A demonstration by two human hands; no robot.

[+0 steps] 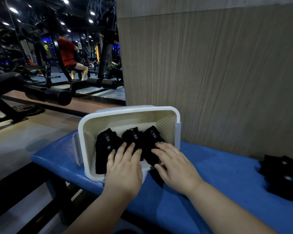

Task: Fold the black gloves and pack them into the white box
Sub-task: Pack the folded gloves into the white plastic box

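The left hand (123,168) and right hand (174,168) press straight, spread fingers (132,149) onto folded gloves (107,141) in the white box (128,110).

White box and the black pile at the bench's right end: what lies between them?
In the head view, only bare blue bench pad lies between the white box and the black pile.
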